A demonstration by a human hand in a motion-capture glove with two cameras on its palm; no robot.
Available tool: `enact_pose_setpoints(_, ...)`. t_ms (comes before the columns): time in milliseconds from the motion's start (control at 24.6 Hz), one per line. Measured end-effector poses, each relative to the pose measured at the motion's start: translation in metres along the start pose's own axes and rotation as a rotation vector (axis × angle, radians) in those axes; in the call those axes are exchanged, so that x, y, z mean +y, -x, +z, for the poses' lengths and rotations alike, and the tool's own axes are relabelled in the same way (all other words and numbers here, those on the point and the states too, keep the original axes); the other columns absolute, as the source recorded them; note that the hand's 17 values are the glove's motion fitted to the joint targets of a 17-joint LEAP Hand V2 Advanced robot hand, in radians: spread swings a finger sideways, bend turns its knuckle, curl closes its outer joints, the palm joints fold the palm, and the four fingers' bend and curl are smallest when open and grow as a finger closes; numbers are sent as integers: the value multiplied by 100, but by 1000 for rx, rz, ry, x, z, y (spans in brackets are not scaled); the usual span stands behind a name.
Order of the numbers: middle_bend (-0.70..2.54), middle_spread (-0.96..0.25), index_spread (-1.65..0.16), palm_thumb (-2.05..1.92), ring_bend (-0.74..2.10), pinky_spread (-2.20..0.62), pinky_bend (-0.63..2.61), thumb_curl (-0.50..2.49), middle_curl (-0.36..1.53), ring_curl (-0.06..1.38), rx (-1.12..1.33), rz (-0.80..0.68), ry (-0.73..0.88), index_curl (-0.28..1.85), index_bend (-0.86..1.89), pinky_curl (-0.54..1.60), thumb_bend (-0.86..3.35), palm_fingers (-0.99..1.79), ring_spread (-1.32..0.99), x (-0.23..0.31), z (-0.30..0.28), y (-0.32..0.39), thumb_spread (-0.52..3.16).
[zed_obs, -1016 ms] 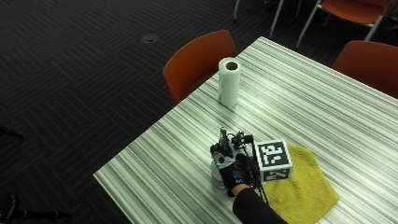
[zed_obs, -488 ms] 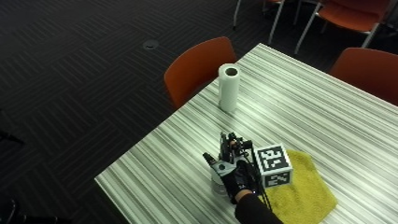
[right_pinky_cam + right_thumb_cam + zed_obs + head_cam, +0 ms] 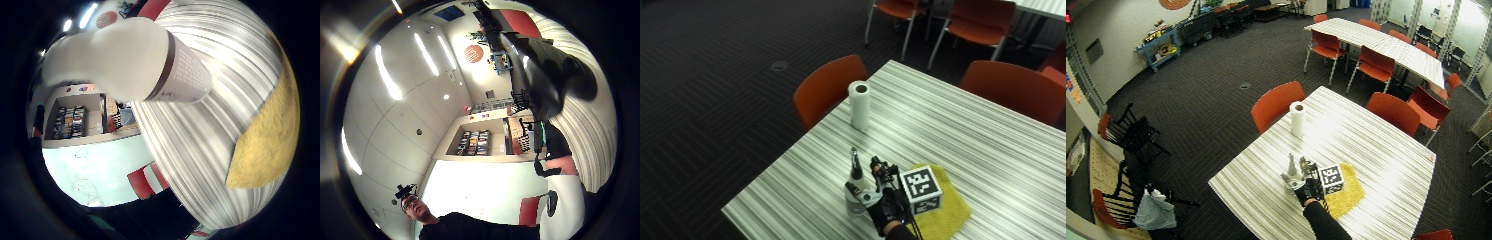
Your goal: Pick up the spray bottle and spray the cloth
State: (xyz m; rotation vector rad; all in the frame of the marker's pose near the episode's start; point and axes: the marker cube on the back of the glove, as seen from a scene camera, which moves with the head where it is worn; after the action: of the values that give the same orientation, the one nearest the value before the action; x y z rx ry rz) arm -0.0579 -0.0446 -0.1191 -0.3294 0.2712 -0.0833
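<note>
A pale spray bottle (image 3: 855, 175) stands upright on the striped table (image 3: 959, 130) near its front corner. My gloved right hand (image 3: 885, 202) is right beside it, palm against the bottle's body and fingers stretched upward next to the spray head. The thumb lies at the bottle's near side. A yellow cloth (image 3: 954, 212) lies flat on the table just behind the hand. In the little finger side palm view the bottle (image 3: 135, 60) fills much of the picture, with the cloth (image 3: 270, 135) on the table beside it. The wide view shows the bottle (image 3: 1291, 165), hand (image 3: 1307, 186) and cloth (image 3: 1347, 192) together.
A white paper towel roll (image 3: 859, 105) stands upright near the table's far left edge. An orange chair (image 3: 828, 90) is tucked at that edge and another (image 3: 1013, 85) sits at the far side. The table's front corner is close to the bottle.
The outside camera has shifted. The hand stays at the bottle in the same place beside the cloth, and the bottle still stands on the table.
</note>
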Motion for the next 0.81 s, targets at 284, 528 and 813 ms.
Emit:
enact_pose_setpoints(284,20,-6,-37,100,37,19,40,64,42,38,-78,-153,178,33,12,29,-1,7,4,40,52,57,101)
enact_pose_setpoints(528,19,-5,-38,100,38,19,40,62,40,37,-113,-310,321,31,14,30,-2,9,6,87,78,130,103)
enact_pose_setpoints(813,20,-4,-38,100,39,20,37,61,40,37,-142,-315,384,30,15,30,-1,14,7,112,92,144,103)
